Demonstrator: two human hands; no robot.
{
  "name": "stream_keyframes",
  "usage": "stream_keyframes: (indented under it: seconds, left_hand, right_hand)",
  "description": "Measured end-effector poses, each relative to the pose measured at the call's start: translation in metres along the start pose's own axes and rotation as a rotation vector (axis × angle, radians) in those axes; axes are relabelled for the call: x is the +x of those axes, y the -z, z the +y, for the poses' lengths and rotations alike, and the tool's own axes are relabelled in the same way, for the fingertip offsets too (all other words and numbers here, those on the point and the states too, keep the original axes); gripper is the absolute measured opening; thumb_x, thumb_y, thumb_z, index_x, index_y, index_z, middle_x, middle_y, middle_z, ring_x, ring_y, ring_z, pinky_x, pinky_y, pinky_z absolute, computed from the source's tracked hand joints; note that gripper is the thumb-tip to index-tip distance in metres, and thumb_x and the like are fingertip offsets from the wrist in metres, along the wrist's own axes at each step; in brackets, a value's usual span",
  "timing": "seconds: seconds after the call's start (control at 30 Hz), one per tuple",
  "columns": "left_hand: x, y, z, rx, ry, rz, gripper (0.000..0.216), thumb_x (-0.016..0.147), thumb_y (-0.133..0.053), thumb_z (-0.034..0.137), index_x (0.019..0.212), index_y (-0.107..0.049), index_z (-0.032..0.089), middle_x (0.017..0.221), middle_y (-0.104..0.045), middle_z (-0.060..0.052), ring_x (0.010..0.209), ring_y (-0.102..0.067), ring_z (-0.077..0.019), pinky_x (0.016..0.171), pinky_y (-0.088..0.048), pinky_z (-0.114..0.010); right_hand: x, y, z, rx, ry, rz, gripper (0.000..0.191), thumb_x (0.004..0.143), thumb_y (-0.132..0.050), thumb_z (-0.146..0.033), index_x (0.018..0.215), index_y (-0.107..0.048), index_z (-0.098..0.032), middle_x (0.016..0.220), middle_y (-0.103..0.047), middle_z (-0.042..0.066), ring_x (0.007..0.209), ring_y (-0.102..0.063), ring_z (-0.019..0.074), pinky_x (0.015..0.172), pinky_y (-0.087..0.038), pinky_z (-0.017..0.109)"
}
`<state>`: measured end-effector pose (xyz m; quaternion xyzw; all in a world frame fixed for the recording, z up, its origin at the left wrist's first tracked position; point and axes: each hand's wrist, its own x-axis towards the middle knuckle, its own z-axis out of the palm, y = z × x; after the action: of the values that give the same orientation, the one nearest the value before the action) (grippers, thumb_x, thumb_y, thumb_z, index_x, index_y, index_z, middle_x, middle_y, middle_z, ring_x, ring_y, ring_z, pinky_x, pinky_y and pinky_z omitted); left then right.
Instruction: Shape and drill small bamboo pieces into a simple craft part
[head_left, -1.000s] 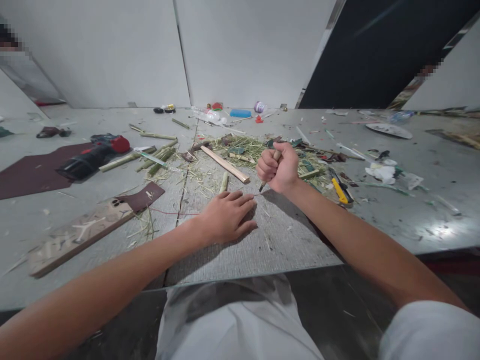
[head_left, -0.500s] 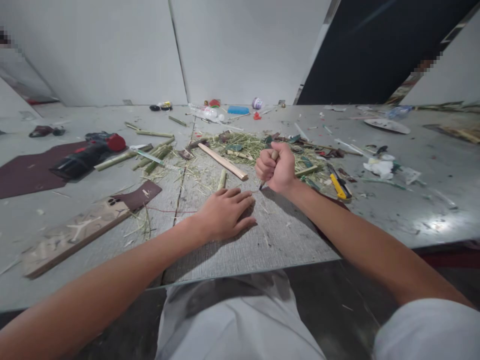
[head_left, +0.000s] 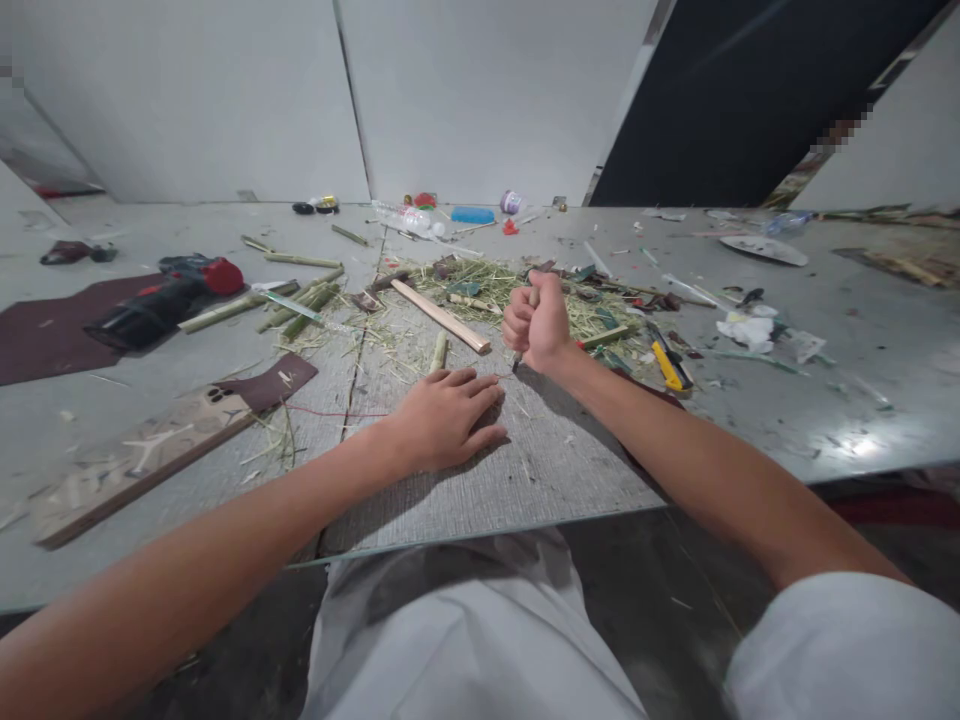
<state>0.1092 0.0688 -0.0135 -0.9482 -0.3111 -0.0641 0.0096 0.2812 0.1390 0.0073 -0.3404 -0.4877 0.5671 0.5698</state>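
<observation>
"head view: where do i find the slim tool (head_left: 533,297)?"

"i see it between one and two o'clock of the left hand (head_left: 454,412), the right hand (head_left: 546,325) clenched round its handle, dark tip low; contact with the tabletop (head_left: 555,465) i can't tell."

"and the left?"

"spread flat, palm down, clutching nothing i can see. a red thread (head_left: 337,412) reaches it at nine o'clock."

"handling?"

"i'd judge the tool light, stiff: grip the handle, avoid the tip. thread's probably limp; i'd pin it flat."
</observation>
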Motion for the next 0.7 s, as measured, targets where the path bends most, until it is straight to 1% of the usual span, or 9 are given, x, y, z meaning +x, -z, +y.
stream_keyframes:
  seconds: [0.1,0.2,0.3,0.43,0.47,0.53,0.6,0.63,0.7]
  left_hand:
    - [-0.001,0.001,0.000,-0.019,-0.007,0.010,0.054,0.097,-0.033,0.054,0.136,-0.047,0.020,0.145,-0.050,-0.008,0.132,-0.046,-0.0301,0.104,-0.038,-0.047]
    - [-0.002,0.005,-0.001,-0.068,0.000,0.034,0.051,0.098,-0.031,0.051,0.135,-0.048,0.020,0.141,-0.054,-0.008,0.128,-0.050,-0.0281,0.103,-0.039,-0.045]
    - [-0.003,0.009,-0.005,-0.052,0.089,0.070,0.045,0.098,-0.035,0.042,0.132,-0.051,0.018,0.129,-0.062,-0.011,0.118,-0.056,-0.0283,0.097,-0.042,-0.044]
    - [-0.004,0.012,-0.014,0.053,0.201,0.071,0.033,0.093,-0.042,0.033,0.109,-0.066,0.017,0.104,-0.067,-0.012,0.102,-0.059,-0.0299,0.084,-0.044,-0.043]
    - [-0.004,0.012,-0.015,0.058,0.207,0.069,0.032,0.093,-0.042,0.032,0.103,-0.068,0.017,0.100,-0.067,-0.012,0.099,-0.059,-0.0290,0.083,-0.044,-0.042]
    - [-0.006,0.013,-0.017,0.048,0.208,0.075,0.031,0.093,-0.041,0.030,0.099,-0.069,0.018,0.097,-0.067,-0.010,0.097,-0.060,-0.0270,0.084,-0.043,-0.041]
    - [-0.007,0.014,-0.017,0.034,0.202,0.082,0.030,0.093,-0.042,0.029,0.098,-0.070,0.019,0.096,-0.067,-0.009,0.096,-0.060,-0.0261,0.084,-0.043,-0.041]
    - [-0.008,0.014,-0.017,0.025,0.197,0.083,0.029,0.092,-0.042,0.028,0.098,-0.070,0.019,0.096,-0.068,-0.009,0.095,-0.060,-0.0258,0.084,-0.044,-0.041]
    - [-0.009,0.015,-0.019,0.002,0.188,0.082,0.029,0.092,-0.043,0.028,0.099,-0.070,0.020,0.096,-0.068,-0.008,0.094,-0.061,-0.0251,0.085,-0.044,-0.041]
  right_hand:
    - [-0.005,0.002,-0.012,-0.082,0.022,-0.031,0.053,0.085,-0.039,-0.064,0.053,-0.024,-0.024,0.042,-0.017,-0.008,0.036,-0.014,0.0090,0.035,-0.014,0.025]
    - [-0.004,0.016,-0.040,-0.149,0.108,-0.022,0.052,0.083,-0.039,-0.069,0.058,-0.032,-0.025,0.046,-0.025,-0.006,0.039,-0.026,0.0109,0.039,-0.027,0.026]
    - [0.014,0.035,-0.062,-0.209,0.177,0.044,0.040,0.084,-0.050,-0.058,0.066,-0.037,-0.025,0.051,-0.032,-0.006,0.044,-0.032,0.0110,0.044,-0.033,0.025]
    - [0.055,0.051,-0.056,-0.502,-0.046,0.138,0.019,0.083,-0.058,-0.037,0.088,-0.044,-0.025,0.066,-0.048,-0.002,0.052,-0.044,0.0128,0.051,-0.041,0.027]
    - [0.063,0.053,-0.051,-0.625,-0.093,0.159,0.022,0.082,-0.059,-0.033,0.097,-0.045,-0.024,0.073,-0.053,0.000,0.058,-0.050,0.0149,0.056,-0.045,0.030]
    - [0.072,0.058,-0.047,-0.929,-0.087,0.171,0.038,0.080,-0.060,-0.028,0.114,-0.045,-0.021,0.094,-0.060,0.009,0.077,-0.059,0.0213,0.071,-0.050,0.038]
    - [0.068,0.068,-0.051,-1.252,-0.007,0.077,0.046,0.080,-0.061,-0.029,0.123,-0.048,-0.017,0.115,-0.060,0.017,0.099,-0.060,0.0283,0.088,-0.047,0.043]
    - [0.061,0.075,-0.056,-1.387,0.022,-0.025,0.046,0.080,-0.062,-0.030,0.122,-0.052,-0.015,0.122,-0.059,0.019,0.107,-0.058,0.0307,0.093,-0.045,0.044]
    - [0.041,0.092,-0.066,-1.498,-0.056,-0.333,0.043,0.081,-0.062,-0.035,0.120,-0.059,-0.018,0.123,-0.062,0.016,0.111,-0.059,0.0310,0.093,-0.045,0.042]
